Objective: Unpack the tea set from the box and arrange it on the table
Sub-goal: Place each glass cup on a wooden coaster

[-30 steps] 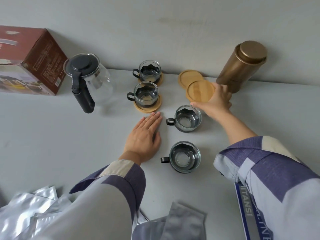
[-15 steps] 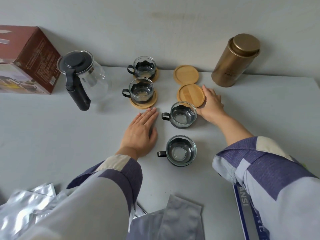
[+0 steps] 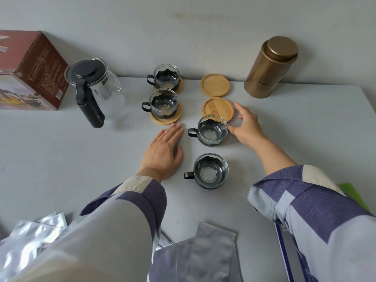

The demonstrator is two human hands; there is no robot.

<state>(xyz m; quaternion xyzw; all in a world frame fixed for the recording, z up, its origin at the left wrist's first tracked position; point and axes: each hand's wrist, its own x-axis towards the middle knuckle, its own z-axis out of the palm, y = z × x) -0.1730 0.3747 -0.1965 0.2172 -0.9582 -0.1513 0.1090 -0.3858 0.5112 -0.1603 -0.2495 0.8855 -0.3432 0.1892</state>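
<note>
Two glass cups with black holders point(image 3: 166, 76) point(image 3: 162, 102) stand on wooden coasters at the back. Two bare wooden coasters point(image 3: 214, 84) point(image 3: 217, 108) lie to their right, one behind the other. A third cup point(image 3: 212, 131) stands on the table just in front of the nearer coaster, and a fourth cup point(image 3: 210, 170) stands closer to me. My right hand point(image 3: 245, 125) hovers with spread fingers beside the third cup and the nearer coaster, holding nothing. My left hand point(image 3: 164, 149) rests flat on the table left of the cups. A glass teapot point(image 3: 95, 88) with a black lid stands at the left.
The brown tea-set box point(image 3: 30, 72) lies at the far left by the wall. A gold tin canister point(image 3: 271, 67) stands at the back right. Silver foil bags point(image 3: 203, 255) lie along the near edge. The table point(image 3: 305, 129) ends at the right.
My right hand set the coaster down in front of the other bare coaster, let go and drew back toward the third cup. My left hand stayed flat.
</note>
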